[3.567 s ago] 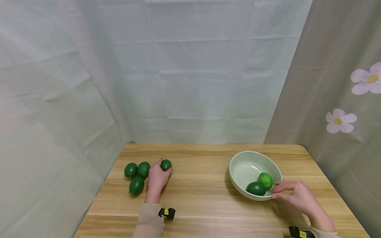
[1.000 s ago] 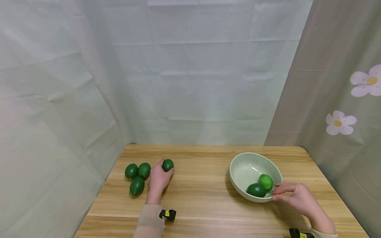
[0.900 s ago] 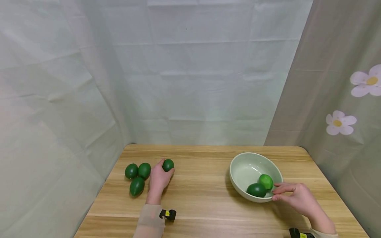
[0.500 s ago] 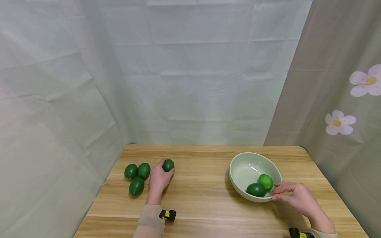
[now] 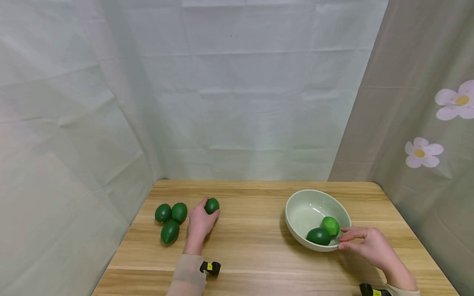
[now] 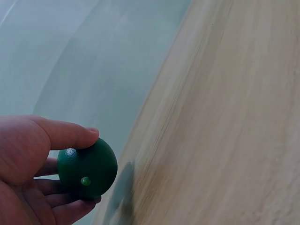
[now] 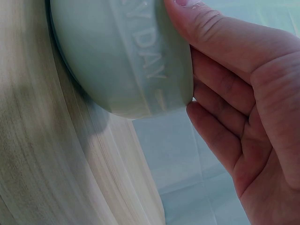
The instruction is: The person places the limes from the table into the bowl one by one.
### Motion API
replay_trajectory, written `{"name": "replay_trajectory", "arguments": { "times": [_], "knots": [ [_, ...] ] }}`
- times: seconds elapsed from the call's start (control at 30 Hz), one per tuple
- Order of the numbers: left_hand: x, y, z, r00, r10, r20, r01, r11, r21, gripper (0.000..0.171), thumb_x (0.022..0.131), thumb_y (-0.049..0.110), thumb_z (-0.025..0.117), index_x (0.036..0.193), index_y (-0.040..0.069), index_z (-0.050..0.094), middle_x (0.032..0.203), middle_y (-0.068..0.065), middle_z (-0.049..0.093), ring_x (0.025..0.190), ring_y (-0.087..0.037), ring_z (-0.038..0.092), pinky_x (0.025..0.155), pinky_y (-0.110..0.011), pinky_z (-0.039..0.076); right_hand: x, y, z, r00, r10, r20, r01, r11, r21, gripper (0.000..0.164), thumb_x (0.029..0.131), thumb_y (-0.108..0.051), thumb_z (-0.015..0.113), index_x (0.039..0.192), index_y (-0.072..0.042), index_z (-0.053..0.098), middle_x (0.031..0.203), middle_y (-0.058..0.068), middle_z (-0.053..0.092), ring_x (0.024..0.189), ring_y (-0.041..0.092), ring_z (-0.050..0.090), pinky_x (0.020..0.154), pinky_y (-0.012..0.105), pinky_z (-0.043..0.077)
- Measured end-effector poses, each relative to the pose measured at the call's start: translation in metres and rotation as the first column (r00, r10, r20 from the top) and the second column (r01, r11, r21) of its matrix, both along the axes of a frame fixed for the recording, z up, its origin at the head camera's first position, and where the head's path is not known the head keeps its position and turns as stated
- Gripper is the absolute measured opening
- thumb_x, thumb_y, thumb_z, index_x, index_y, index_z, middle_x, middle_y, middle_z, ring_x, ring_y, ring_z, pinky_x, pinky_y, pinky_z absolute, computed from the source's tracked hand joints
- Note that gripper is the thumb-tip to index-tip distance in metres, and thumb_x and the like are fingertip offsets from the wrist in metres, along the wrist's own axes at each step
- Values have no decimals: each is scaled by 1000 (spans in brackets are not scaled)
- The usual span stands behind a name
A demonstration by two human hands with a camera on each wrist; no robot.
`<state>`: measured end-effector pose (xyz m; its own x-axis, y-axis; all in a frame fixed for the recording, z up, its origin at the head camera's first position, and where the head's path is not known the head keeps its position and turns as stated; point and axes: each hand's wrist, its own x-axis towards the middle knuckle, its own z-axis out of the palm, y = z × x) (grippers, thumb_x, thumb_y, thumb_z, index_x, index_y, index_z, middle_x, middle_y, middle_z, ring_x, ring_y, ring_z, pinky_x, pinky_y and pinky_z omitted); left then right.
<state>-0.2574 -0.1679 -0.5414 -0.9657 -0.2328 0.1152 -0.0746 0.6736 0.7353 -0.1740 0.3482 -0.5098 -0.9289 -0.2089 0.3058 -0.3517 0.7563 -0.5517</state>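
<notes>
My left hand [image 5: 200,220] grips a dark green avocado [image 5: 212,206] between thumb and fingers at the left of the table. The left wrist view shows this avocado [image 6: 89,171] with a small pale stem nub facing the camera. On the right, my right hand [image 5: 374,244] pinches the rim of a pale green bowl [image 5: 303,209], thumb outside. Raised lettering marks the outer wall of the bowl [image 7: 126,61] in the right wrist view. Inside lie another dark avocado [image 5: 319,236] and a brighter green lime [image 5: 330,226], side by side.
Several more dark avocados [image 5: 170,232] sit clustered left of my left hand. The wooden table [image 5: 252,242] ends at a pale cloth backdrop [image 5: 252,123] behind it. Cloth also hangs along both sides.
The left hand and its avocado have shifted slightly to the right, away from the cluster. My right hand and the bowl have stayed in place.
</notes>
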Motion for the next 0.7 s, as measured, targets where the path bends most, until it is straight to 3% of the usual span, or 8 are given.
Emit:
{"name": "replay_trajectory", "arguments": {
  "times": [0.7],
  "knots": [
    [-2,2,-3,1000,-8,-20,7,1000,-3,71,95,21,81,155,-4,52,147,-30,59,127,-49,63,101,-63,54,-1,1,-1,1000,2,-2,-3,1000,-4,20,71,-29,100,82,-35,85,101,-2,82,103,6,72,90,0,36]
  ]
}}
